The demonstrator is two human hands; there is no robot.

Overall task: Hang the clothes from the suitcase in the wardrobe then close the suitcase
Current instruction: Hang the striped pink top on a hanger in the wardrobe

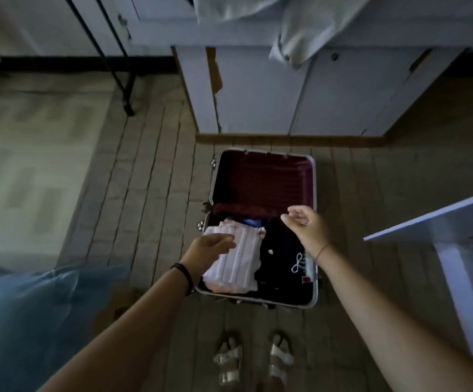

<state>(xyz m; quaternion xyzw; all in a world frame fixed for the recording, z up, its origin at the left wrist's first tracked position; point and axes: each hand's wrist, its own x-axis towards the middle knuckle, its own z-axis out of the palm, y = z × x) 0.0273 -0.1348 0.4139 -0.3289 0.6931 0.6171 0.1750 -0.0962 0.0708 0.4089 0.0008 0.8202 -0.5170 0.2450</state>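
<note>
— Where's the suitcase (pixel 314 176)?
— Open on the floor before the white cupboard (pixel 258 94), a folded striped garment (pixel 241 264) beside a dark garment (pixel 280 250) inside
— The hands?
— Left hand (pixel 210 247) over the stripes, fingers loose; right hand (pixel 306 224) over the dark garment, loosely curled, holding nothing

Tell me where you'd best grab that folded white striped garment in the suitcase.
Probably its far left edge, from above: the white striped garment lies flat in the suitcase, a dark garment crowds its right side, and the left hand hovers open right there.
</note>
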